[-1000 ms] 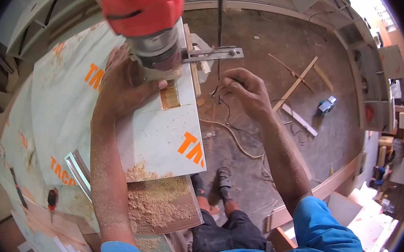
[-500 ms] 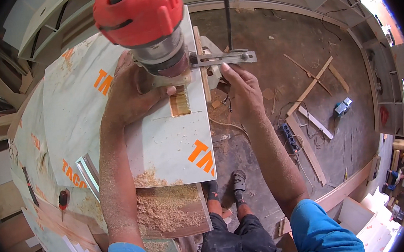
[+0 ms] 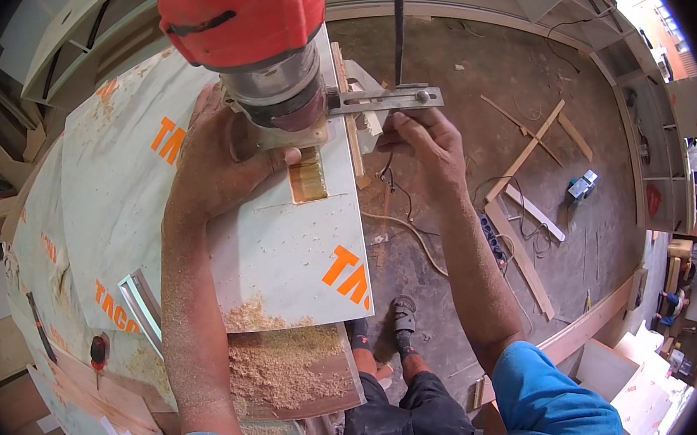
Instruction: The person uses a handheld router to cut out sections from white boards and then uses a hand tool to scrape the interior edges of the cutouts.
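Observation:
A red trim router stands on a white marble-patterned board. My left hand is closed round the router's clear base, its thumb lying along the near side. Just below that thumb is a rectangular pocket cut into the board, showing bare wood. A slotted metal edge guide sticks out from the router past the board's right edge. My right hand has its fingers closed at the underside of the guide's outer end; the fingertips are partly hidden there.
Sawdust covers a lower board near me. A screwdriver and a metal strip lie on the left. Wood strips, a power strip and cables are on the floor at right. A black cord hangs beside the guide.
My right thumb has slid from the guide's front face to beneath its outer end, and the hand has shifted slightly right. My left hand keeps its hold on the router base.

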Tool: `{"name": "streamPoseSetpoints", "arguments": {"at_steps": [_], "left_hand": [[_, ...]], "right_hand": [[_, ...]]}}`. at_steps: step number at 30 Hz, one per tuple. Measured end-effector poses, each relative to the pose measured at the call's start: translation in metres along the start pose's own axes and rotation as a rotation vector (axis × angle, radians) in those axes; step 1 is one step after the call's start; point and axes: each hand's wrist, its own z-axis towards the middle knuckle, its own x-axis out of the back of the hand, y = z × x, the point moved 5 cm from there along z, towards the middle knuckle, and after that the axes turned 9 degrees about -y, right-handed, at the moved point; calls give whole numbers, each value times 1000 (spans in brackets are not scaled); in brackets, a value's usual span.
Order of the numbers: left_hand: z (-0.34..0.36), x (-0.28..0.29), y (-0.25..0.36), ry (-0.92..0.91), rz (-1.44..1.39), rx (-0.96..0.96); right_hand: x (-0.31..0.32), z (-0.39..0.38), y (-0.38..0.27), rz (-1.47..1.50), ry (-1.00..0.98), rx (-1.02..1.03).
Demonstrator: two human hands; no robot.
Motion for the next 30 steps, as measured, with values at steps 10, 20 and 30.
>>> {"name": "streamPoseSetpoints", "arguments": {"at_steps": [10,20,30], "left_hand": [[-1,-2,-11,6,-4,7],[-6,-2,-15,58,-1,-47],[-12,10,1,-349,-383,-39]], "right_hand": [[32,24,-18,-184,-254,142],[31,26,-5,-323,-184,397],[39,23,-13,-487,-143,331]]}}
